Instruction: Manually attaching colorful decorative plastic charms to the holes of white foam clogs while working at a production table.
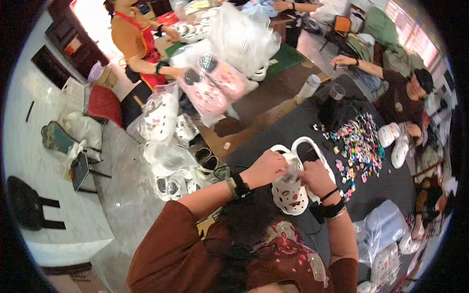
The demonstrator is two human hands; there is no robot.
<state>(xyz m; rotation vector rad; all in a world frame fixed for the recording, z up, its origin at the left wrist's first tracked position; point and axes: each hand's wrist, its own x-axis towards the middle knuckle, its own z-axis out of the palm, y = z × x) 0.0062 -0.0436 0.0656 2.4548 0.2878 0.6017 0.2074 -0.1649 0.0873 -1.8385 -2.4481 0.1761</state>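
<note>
A white clog with small charms on its toe rests on the black table, toe toward me. Crumpled clear plastic shows at its foot opening, between my hands. My left hand is bent over the left side of the opening, fingers closed at the plastic. From the other side my right hand is closed, its fingertips at the plastic and the clog's upper edge. Behind the right hand lies a second white clog, partly covered by it. The exact grip of the fingertips is hard to see.
Colourful charms are heaped on the table at right, near another white pair. A clear cup stands farther back. At far left, a person in a red apron holds bagged pink clogs. Bagged white clogs lie left.
</note>
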